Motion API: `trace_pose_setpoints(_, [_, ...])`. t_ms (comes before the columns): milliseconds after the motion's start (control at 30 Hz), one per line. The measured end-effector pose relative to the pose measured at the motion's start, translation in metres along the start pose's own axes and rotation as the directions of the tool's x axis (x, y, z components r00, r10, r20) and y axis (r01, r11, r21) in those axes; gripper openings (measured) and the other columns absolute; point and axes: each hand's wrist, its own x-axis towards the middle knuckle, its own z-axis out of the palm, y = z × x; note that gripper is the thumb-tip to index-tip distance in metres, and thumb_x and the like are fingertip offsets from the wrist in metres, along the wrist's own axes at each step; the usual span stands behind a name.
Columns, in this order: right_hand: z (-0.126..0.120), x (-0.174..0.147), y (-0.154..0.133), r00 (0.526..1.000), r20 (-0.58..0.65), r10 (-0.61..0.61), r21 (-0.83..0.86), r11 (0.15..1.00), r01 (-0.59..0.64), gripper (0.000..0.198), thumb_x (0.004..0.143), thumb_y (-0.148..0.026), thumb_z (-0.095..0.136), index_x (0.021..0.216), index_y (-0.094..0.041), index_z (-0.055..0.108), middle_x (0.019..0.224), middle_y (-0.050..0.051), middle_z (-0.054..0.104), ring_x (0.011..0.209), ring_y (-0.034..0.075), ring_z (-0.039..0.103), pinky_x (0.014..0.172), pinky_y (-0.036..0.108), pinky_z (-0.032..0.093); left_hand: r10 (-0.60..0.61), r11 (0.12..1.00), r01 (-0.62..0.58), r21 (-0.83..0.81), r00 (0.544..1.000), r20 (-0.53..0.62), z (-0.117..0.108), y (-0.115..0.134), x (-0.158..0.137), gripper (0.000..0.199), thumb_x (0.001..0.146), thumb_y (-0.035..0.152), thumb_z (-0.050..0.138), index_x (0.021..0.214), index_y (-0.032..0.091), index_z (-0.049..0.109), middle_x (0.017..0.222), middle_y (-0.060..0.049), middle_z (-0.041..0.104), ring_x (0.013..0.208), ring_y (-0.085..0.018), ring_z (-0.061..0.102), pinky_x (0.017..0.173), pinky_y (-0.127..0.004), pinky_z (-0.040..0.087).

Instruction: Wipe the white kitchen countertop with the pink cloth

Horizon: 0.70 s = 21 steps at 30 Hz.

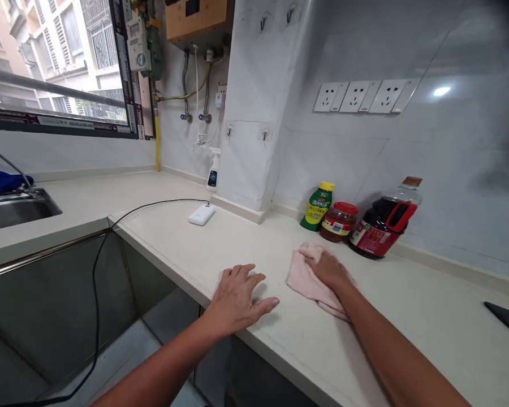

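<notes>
A pink cloth (303, 278) lies on the white countertop (254, 249), bunched under my right hand (328, 270). That hand presses down on it with the fingers curled into the fabric; some fingertips are hidden. My left hand (241, 297) is over the counter's front edge, fingers spread and holding nothing. Just behind the cloth, against the wall, stand a green squeeze bottle with a yellow cap (318, 206), a jar with a red lid (339, 222) and a large bottle of dark liquid with a red handle (384, 220).
A white power bank (202, 214) with a black cable (96, 282) sits on the counter; the cable drops over the front edge. A spray bottle (212, 170) stands by the wall column. At far left is a sink (46, 204). A black flat object (507, 321) lies at the right.
</notes>
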Motion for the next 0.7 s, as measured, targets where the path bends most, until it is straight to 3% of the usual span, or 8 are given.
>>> trace_pose_setpoints(200, [-0.005, -0.063, -0.091, 0.967, 0.105, -0.234, 0.094, 0.970, 0.225, 0.075, 0.100, -0.056, 0.035, 0.156, -0.005, 0.028, 0.161, 0.021, 0.031, 0.149, 0.032, 0.028, 0.121, 0.047, 0.024, -0.060, 0.998, 0.060, 0.003, 0.997, -0.057, 0.002, -0.001, 0.000, 0.067, 0.094, 0.065, 0.053, 0.149, 0.029, 0.045, 0.164, -0.013, 0.030, 0.148, -0.037, 0.031, 0.114, -0.059, 0.032])
trace_pose_setpoints(333, [-0.011, -0.117, -0.117, 0.918, 0.143, -0.371, 0.144, 0.925, 0.351, 0.078, 0.100, -0.055, 0.033, 0.158, -0.005, 0.022, 0.165, 0.017, 0.023, 0.153, 0.031, 0.019, 0.124, 0.045, 0.017, -0.025, 0.999, 0.027, 0.018, 0.997, -0.078, 0.002, -0.002, 0.000, 0.062, 0.096, 0.058, 0.055, 0.149, 0.028, 0.045, 0.161, -0.012, 0.037, 0.148, -0.032, 0.033, 0.115, -0.054, 0.033])
trace_pose_setpoints(433, [-0.017, -0.148, -0.123, 0.897, 0.151, -0.416, 0.178, 0.904, 0.389, 0.079, 0.100, -0.054, 0.029, 0.158, -0.002, 0.020, 0.165, 0.017, 0.019, 0.154, 0.031, 0.014, 0.126, 0.044, 0.011, 0.030, 1.000, -0.030, -0.003, 0.998, -0.059, 0.003, -0.005, -0.001, 0.050, 0.100, 0.053, 0.049, 0.145, 0.030, 0.049, 0.151, -0.007, 0.052, 0.140, -0.026, 0.045, 0.111, -0.047, 0.036])
trace_pose_setpoints(533, [-0.027, -0.171, -0.120, 0.894, 0.145, -0.424, 0.223, 0.894, 0.388, 0.083, 0.100, -0.062, 0.024, 0.158, -0.002, 0.021, 0.165, 0.017, 0.019, 0.154, 0.030, 0.015, 0.126, 0.046, 0.014, 0.072, 0.996, -0.073, -0.052, 0.997, -0.022, 0.002, -0.010, -0.001, 0.042, 0.103, 0.051, 0.043, 0.138, 0.032, 0.054, 0.141, -0.003, 0.061, 0.132, -0.022, 0.053, 0.108, -0.043, 0.038])
trace_pose_setpoints(633, [-0.042, -0.192, -0.107, 0.874, 0.150, -0.463, 0.272, 0.869, 0.413, 0.083, 0.098, -0.065, 0.028, 0.157, -0.006, 0.029, 0.165, 0.014, 0.022, 0.153, 0.026, 0.019, 0.126, 0.043, 0.016, 0.087, 0.995, -0.086, -0.048, 0.996, 0.013, -0.001, -0.012, -0.001, 0.034, 0.101, 0.045, 0.048, 0.128, 0.029, 0.060, 0.133, -0.003, 0.065, 0.127, -0.021, 0.056, 0.107, -0.043, 0.039])
trace_pose_setpoints(700, [-0.052, -0.205, -0.087, 0.854, 0.165, -0.494, 0.301, 0.849, 0.434, 0.081, 0.097, -0.065, 0.028, 0.156, -0.010, 0.035, 0.164, 0.009, 0.026, 0.152, 0.022, 0.022, 0.127, 0.040, 0.017, 0.085, 0.996, -0.084, -0.014, 0.996, 0.016, -0.003, -0.011, -0.002, 0.030, 0.096, 0.039, 0.054, 0.123, 0.026, 0.062, 0.138, -0.007, 0.061, 0.132, -0.024, 0.052, 0.108, -0.045, 0.040])
